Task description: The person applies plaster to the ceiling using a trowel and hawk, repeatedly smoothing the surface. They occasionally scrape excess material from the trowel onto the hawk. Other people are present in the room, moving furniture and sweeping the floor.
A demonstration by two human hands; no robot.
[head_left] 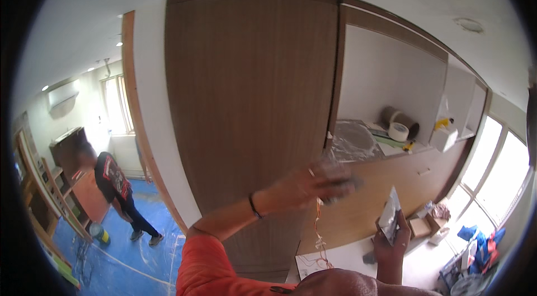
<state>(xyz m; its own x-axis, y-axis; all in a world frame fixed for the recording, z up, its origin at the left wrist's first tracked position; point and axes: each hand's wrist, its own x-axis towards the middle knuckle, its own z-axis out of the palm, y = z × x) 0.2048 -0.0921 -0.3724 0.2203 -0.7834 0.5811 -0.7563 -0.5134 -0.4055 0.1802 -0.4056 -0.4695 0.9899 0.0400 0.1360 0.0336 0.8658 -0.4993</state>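
My left hand (327, 182) is raised in front of the tall brown wood-grain panel (251, 111) and the edge of the cabinet. Motion smears its fingers, and something dark at their tips cannot be made out. Lower right, my right hand (392, 242) is closed around a flat silver-grey piece with a pointed top (390, 212), held upright. Behind the hands stands the cabinet's wooden lower front (363, 198). Thin orange wires (319, 234) hang below my left hand to a white surface (307, 265).
On the cabinet ledge lie a plastic-covered sheet (356, 138), a tape roll (398, 131) and a brown cylinder (411, 120). Open cardboard boxes (422, 226) stand right of my right hand. At left, another person (117, 184) stands on blue floor covering (140, 257), near a bucket (99, 233).
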